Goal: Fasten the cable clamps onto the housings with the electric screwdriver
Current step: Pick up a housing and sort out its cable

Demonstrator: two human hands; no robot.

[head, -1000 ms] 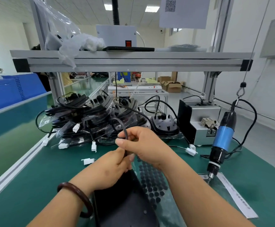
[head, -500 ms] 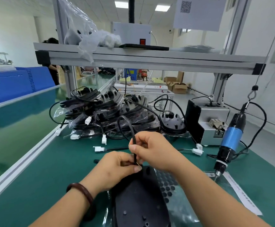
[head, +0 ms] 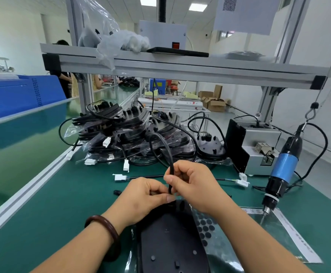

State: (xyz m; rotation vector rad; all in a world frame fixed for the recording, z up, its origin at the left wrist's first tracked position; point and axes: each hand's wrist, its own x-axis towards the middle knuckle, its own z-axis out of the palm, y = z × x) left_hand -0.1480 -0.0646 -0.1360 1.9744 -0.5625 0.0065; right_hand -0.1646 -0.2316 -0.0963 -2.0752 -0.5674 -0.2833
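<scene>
Left front: open tabletop (head: 58,209) between the left edge and the housing (head: 170,249).
Centre: cable (head: 171,167) loops up from the housing.
Back edge: stacked housings (head: 133,138) block the way.
Right edge: hanging electric screwdriver (head: 282,170) and screw feeder (head: 257,154).

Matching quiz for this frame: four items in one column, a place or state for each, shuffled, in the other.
1 electric screwdriver
2 black cable
3 housing
4 white connector

A loose on green mat
B hangs from hook, far right
C pinched in right hand
D flat, nearest camera

Pairs: 1-B, 2-C, 3-D, 4-A
</scene>
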